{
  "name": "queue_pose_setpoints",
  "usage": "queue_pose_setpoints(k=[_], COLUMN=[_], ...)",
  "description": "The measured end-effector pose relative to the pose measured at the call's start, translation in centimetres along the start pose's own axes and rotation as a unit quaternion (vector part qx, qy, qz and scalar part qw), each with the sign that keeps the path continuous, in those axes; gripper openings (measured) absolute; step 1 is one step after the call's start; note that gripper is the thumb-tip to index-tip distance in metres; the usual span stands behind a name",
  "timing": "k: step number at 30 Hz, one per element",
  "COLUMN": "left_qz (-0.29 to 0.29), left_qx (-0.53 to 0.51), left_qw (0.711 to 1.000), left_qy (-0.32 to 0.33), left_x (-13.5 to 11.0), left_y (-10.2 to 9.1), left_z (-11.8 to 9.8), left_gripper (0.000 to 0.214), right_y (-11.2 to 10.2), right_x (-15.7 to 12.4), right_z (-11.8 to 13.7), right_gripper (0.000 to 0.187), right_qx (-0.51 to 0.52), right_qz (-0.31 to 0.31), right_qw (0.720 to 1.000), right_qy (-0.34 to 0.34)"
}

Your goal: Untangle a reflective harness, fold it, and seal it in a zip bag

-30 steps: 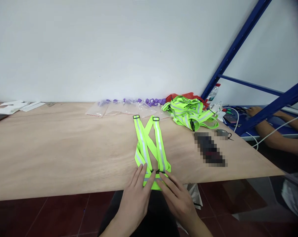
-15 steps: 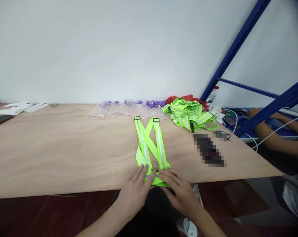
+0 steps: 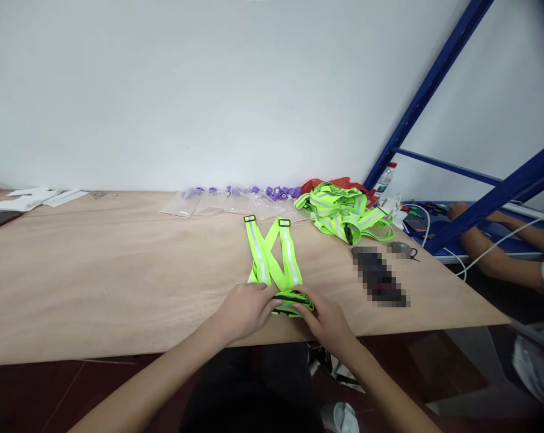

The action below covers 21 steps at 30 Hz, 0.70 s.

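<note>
On the table before me lies a neon yellow-green reflective vest (image 3: 258, 252) made of elastic straps with silver stripes. Its two shoulder straps stretch away from me, each with a black buckle at the far end, and they cross in the middle. The near end is bunched into a folded bundle. My left hand (image 3: 249, 308) pinches the left side of that bundle between thumb and fingers. From the right, my right hand (image 3: 322, 314) grips the other side the same way. Parts of the bundle are hidden behind my fingers.
A heap of similar vests (image 3: 339, 207) lies at the back right, beside clear plastic bags (image 3: 217, 203) and purple items (image 3: 281, 192). A blurred dark object (image 3: 380, 276) lies to the right. Beyond a blue metal frame (image 3: 434, 84), another person's arms (image 3: 488, 255) show. White gloves (image 3: 28, 197) lie far left.
My hands lay flat on the vest's near end. Now they have closed on it, and that end is raised and folded farther from the table's front edge.
</note>
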State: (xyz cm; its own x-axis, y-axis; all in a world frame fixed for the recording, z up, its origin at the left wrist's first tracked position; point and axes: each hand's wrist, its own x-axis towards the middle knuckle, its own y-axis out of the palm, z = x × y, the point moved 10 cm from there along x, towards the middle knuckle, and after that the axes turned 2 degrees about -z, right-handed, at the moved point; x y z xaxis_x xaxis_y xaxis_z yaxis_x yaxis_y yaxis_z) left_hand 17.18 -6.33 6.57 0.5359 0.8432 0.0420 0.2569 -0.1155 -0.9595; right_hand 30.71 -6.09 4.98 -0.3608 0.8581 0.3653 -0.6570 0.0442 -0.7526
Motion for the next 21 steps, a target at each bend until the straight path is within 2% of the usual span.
queue_pose_setpoints(k=[4, 9, 12, 17, 21], left_qz=[-0.003, -0.063, -0.072, -0.059, -0.081], left_qx=[-0.064, -0.049, -0.059, -0.161, -0.235], left_qw=[0.998, 0.996, 0.995, 0.984, 0.963], left_qy=[0.011, 0.029, 0.023, -0.052, -0.102], left_x=[1.5, 1.8, 1.9, 2.2, 2.0], left_y=[0.5, 0.5, 0.6, 0.7, 0.4], left_z=[1.1, 1.6, 1.9, 3.5, 4.5], left_gripper=[0.035, 0.040, 0.040, 0.033, 0.023], right_y=[0.5, 0.6, 0.8, 1.3, 1.3], right_x=[0.9, 1.6, 1.8, 2.1, 2.2], right_z=[-0.1, 0.2, 0.2, -0.3, -0.5], right_gripper=[0.029, 0.025, 0.024, 0.023, 0.021], right_qx=[-0.016, -0.052, -0.073, -0.091, -0.102], right_qz=[-0.020, -0.029, -0.010, 0.011, 0.013], right_qw=[0.999, 0.997, 0.995, 0.995, 0.994], right_qy=[-0.029, -0.058, -0.061, -0.039, -0.031])
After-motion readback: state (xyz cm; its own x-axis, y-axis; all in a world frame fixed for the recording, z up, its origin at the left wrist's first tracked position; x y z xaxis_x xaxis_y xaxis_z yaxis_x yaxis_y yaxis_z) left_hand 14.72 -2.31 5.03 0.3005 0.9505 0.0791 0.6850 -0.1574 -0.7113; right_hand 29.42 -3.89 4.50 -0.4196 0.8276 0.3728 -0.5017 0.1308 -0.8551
